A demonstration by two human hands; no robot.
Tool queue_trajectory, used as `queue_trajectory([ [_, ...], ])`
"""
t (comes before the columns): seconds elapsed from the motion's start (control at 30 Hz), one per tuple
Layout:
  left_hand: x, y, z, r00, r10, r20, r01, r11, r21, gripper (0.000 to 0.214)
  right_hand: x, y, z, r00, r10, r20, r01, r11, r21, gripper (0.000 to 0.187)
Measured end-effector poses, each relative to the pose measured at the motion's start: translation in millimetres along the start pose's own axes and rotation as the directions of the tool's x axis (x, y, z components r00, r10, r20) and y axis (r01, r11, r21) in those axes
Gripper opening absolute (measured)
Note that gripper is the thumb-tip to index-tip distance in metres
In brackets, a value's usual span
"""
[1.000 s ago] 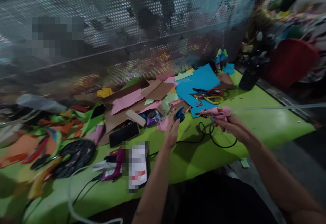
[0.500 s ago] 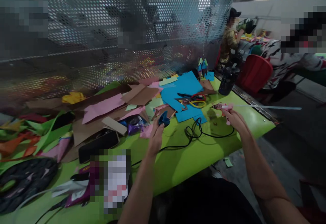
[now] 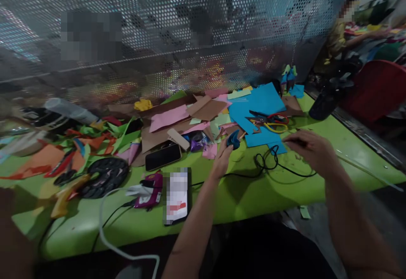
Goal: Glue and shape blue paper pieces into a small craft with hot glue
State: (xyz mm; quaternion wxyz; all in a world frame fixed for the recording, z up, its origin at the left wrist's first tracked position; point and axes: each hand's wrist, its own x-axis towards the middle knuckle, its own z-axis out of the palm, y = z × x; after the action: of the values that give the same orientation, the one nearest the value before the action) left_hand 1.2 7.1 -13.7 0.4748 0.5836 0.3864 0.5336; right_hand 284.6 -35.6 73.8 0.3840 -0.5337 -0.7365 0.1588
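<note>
My left hand (image 3: 221,159) pinches a small folded dark-blue paper piece (image 3: 234,139) just above the green table (image 3: 241,198). My right hand (image 3: 312,149) is smeared by motion, palm down and fingers curled, low over the table's right side. A long clear glue stick (image 3: 364,170) runs out from under it toward the lower right; the glue gun's body is hidden beneath the hand. A black cord (image 3: 269,165) coils on the table between my two hands.
Scissors (image 3: 269,121) lie on blue paper sheets (image 3: 256,100) behind my hands. Coloured paper scraps (image 3: 177,120) cover the back, with a phone (image 3: 163,156) nearer me. A perforated metal panel (image 3: 158,38) walls off the far side. A black bottle (image 3: 326,97), red chair (image 3: 377,88) and a person (image 3: 341,34) are at right.
My right hand has dropped from holding the pink glue gun level to near the table, the stick now slanting down to the right. My left hand kept its blue piece. The camera swung.
</note>
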Motion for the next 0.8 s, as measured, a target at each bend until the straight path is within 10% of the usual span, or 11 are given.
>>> queue_trajectory([
  [0.3, 0, 3, -3.8, 1.000, -0.008, 0.011, 0.007, 0.998, 0.057, 0.051, 37, -53, 82, 0.963, -0.235, 0.130, 0.201, 0.951, 0.234, 0.013],
  [0.8, -2, 8, -1.3, 1.000, -0.025, 0.019, 0.023, 0.998, 0.057, 0.047, 39, -44, 106, 0.946, -0.306, 0.110, 0.311, 0.950, -0.034, 0.018],
])
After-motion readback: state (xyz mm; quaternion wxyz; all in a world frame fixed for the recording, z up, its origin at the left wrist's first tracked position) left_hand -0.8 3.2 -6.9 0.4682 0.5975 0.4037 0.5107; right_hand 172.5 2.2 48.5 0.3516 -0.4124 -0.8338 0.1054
